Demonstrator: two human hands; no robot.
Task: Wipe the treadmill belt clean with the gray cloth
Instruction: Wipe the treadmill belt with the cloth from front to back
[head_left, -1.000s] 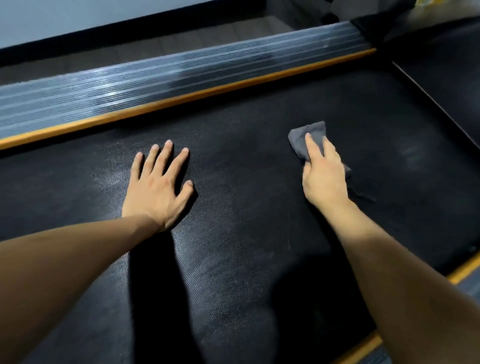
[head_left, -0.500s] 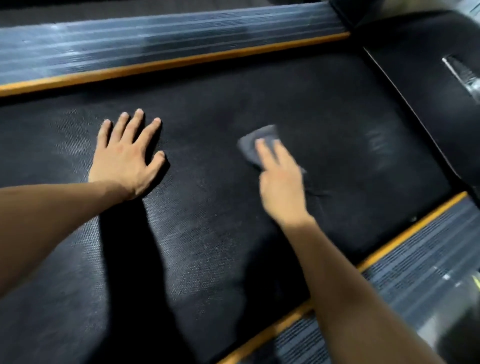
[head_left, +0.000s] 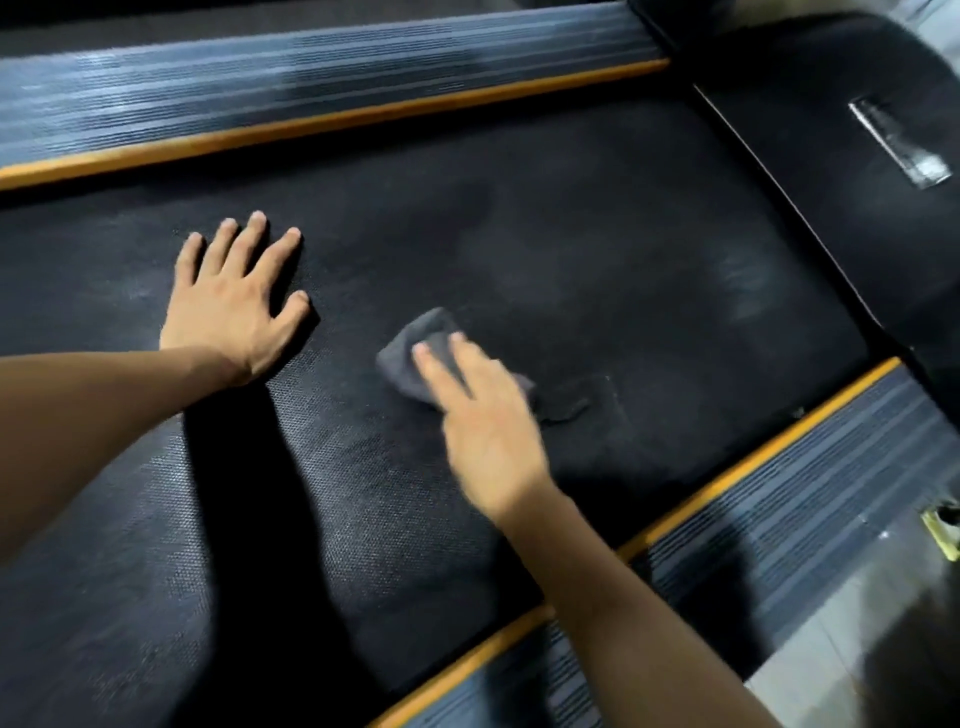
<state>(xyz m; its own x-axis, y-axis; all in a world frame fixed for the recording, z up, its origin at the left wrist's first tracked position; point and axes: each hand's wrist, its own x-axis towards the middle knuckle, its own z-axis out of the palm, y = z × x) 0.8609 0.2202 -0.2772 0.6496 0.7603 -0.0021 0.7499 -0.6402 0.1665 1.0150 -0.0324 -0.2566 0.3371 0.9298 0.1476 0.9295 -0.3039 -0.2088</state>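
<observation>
- One cloth (head_left: 415, 358), gray and bunched, lay mid-belt (head_left: 597, 270).
- Right hand (head_left: 488, 431) pressed the cloth flat with straight fingers; blurred.
- Left hand (head_left: 234, 306) rested on the belt, fingers spread, holding nothing.
- Two ribbed rails (head_left: 311, 88) had orange edges.
- One plate (head_left: 901, 143) carried unreadable writing.

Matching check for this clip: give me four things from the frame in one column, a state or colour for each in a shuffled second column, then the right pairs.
1. left hand
2. right hand
3. cloth
4. rail stripe

A. orange
B. gray, bunched on the belt
C. flat on the belt, fingers spread, holding nothing
D. straight fingers pressing the cloth

Pairs: 1-C, 2-D, 3-B, 4-A
</observation>
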